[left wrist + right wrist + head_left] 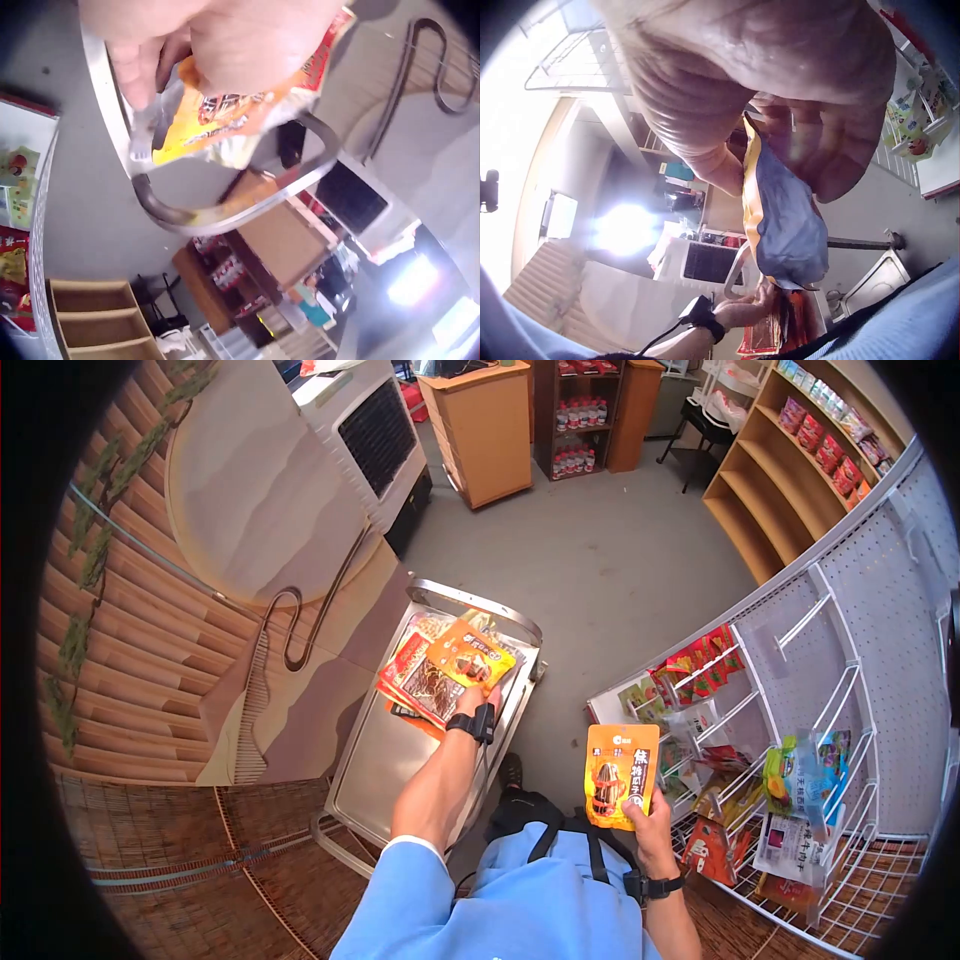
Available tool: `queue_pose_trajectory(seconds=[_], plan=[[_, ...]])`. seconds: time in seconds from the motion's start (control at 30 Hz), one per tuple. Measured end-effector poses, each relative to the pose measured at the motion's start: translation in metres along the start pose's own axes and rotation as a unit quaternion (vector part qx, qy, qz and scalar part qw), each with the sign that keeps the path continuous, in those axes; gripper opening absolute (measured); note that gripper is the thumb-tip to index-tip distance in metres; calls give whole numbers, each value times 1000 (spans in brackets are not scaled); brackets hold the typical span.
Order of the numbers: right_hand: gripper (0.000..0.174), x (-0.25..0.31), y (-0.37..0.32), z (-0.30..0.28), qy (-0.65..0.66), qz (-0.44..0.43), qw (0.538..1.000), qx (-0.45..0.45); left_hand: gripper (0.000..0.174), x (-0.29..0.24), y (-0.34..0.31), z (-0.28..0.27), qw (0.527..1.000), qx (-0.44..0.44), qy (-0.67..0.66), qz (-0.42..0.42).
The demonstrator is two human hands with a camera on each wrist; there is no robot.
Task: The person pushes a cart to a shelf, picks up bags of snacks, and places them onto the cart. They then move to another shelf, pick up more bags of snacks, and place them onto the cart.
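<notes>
My right hand (652,828) grips an orange bag of sunflower seeds (617,765) by its lower right corner, thumb on the front. The bag is upright with its printed face toward the head camera; its silvery back (787,217) shows in the right wrist view. Over the metal cart (375,780), my left hand (484,702) pinches a second orange snack bag (465,656) at its lower edge. That bag lies over a pile of snack packets, among them a red and brown packet (420,678). In the left wrist view the left hand (225,45) covers much of its bag (217,124).
To the right stands a white wire rack (850,760) with hanging snack packets and protruding hooks. The cart's raised handle (470,598) is at its far end. Beyond the grey floor (590,560) are a wooden shelf (770,480) and a wooden counter (480,440).
</notes>
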State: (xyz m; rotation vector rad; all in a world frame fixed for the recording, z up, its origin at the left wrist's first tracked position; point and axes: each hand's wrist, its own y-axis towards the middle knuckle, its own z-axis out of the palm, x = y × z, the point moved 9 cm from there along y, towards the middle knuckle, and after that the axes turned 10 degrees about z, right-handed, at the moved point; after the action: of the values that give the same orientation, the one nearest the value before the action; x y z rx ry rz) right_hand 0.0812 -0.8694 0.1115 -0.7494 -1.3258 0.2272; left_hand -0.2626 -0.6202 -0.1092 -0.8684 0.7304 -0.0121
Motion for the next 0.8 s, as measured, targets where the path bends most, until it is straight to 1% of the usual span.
queue_pose_trajectory(seconds=[0.07,0.1,0.13,0.2,0.23,0.27,0.33,0.37,0.4,0.43,0.47,0.5,0.53,0.57,0.6,0.63,0.67,0.73,0.77,0.8], plan=[[30,3,-6,-3,-1,-7,1000,-19,34,20,0,-22,994,-98,5,-36],[29,0,-6,-6,-2,-6,1000,-24,30,17,0,-17,997,-77,-12,-12],[29,-1,-6,-9,-1,-7,1000,-28,30,19,-1,-14,997,-75,-10,-15],[29,-5,-9,-11,-2,0,999,-36,17,25,-4,-17,995,-75,46,-36],[29,-6,-10,-10,-1,2,999,-37,19,28,4,-23,995,-54,78,-37],[28,-7,-10,-10,5,7,999,-35,19,33,4,-30,995,-56,78,-37],[27,-6,-9,-7,11,12,999,-29,31,54,-2,-35,992,-13,74,-97],[28,-5,-8,-4,22,15,999,-21,34,49,-46,-23,986,10,138,-88],[29,-6,-8,-1,32,18,999,-13,39,59,-79,-17,979,50,157,-121],[29,-6,-5,1,33,19,999,-8,46,70,-112,-2,947,183,227,-137],[30,-6,-2,5,31,20,999,7,54,76,-154,10,917,249,257,-179],[32,-7,0,10,29,21,999,22,54,85,-193,17,884,297,289,-216],[32,-8,2,15,30,23,999,25,51,97,-228,24,848,379,267,-255],[34,-9,4,23,25,35,998,45,49,102,-261,27,830,409,261,-275],[36,-11,7,30,18,46,997,65,50,103,-283,34,801,456,276,-274],[37,-15,12,37,12,28,995,93,51,101,-284,39,826,453,259,-215],[37,-18,14,35,13,28,995,93,52,97,-283,43,847,448,241,-156],[39,-23,9,44,-62,75,987,129,51,83,-258,43,857,431,258,-112],[43,-31,12,43,-81,83,984,137,51,70,-238,35,865,381,316,-81],[43,-35,12,41,-76,83,985,132,53,53,-214,29,865,346,363,-29]])
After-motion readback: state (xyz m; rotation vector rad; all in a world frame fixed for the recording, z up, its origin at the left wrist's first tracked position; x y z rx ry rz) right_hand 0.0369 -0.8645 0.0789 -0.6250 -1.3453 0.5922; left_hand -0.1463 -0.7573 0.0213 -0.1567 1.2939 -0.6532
